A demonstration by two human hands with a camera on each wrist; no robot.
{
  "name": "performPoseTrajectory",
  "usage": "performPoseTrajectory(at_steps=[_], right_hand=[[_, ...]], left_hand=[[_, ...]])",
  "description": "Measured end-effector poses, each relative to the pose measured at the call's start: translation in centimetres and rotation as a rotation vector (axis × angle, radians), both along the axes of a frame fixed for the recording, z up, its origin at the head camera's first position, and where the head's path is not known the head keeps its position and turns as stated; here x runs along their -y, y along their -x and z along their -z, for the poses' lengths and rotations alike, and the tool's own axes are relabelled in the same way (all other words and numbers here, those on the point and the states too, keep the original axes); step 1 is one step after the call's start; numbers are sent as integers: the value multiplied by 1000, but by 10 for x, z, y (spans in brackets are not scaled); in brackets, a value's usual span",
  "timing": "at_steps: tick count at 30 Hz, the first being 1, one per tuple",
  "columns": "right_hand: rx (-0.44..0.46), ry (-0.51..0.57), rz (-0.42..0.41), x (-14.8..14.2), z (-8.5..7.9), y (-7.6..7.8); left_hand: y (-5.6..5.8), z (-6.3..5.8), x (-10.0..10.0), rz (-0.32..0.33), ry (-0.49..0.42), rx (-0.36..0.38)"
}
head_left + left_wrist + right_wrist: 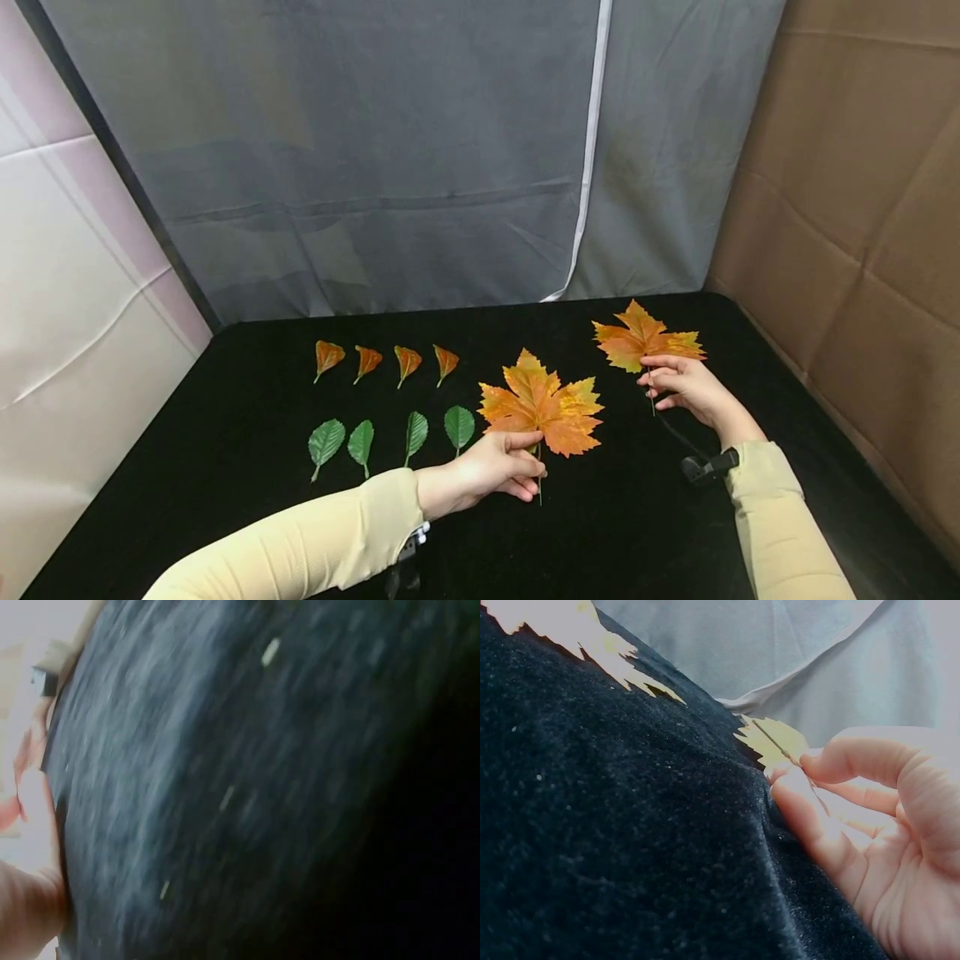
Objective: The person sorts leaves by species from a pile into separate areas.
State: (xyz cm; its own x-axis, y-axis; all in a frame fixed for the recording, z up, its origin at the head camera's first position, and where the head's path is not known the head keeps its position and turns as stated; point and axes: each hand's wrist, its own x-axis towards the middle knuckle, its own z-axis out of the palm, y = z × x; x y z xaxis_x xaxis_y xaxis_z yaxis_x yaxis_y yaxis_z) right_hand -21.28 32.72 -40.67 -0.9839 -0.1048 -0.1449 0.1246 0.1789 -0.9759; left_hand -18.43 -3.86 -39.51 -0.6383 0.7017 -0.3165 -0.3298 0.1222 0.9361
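In the head view my left hand (495, 468) pinches the thin stem of an orange-yellow maple leaf (542, 402) just below its blade. My right hand (690, 390) holds a second maple leaf (637, 335) by its stem, farther back and to the right. The right wrist view shows thumb and finger of the right hand (877, 810) pinching that stem, with part of the leaf (776, 742) beyond. At the left edge of the left wrist view, the left hand (34, 862) is only partly seen, and its leaf cannot be made out there.
Several small orange leaves (327, 357) lie in a row at the back left of the black cloth-covered table (247, 400). Nearer, several green leaves (326, 442) form another row, close to the left forearm. A grey curtain (375, 167) hangs behind; a brown cloth wall (847, 183) borders the right.
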Motion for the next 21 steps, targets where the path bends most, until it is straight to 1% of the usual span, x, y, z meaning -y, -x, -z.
performPoseTrajectory(at_steps=[5,9,12,15,17,19,21], right_hand=[[5,-7,-3,-1,-2,0],[5,-14,4,-1,-3,-1],[3,-20,9,-1,-3,-1],[4,-23,8,-1,-3,0],[5,-26,6,-1,-2,0],[5,-25,5,-1,-2,0],[6,-22,7,0,-1,0]], left_hand=[[-14,1,-4,-17,-9,8],[-19,3,-5,-1,-13,-1],[-19,4,-4,2,-14,-7],[-19,3,-2,-10,-17,3],[-18,2,-1,-4,-11,14],[-17,0,-1,15,-1,16],[-13,-3,1,55,35,-6]])
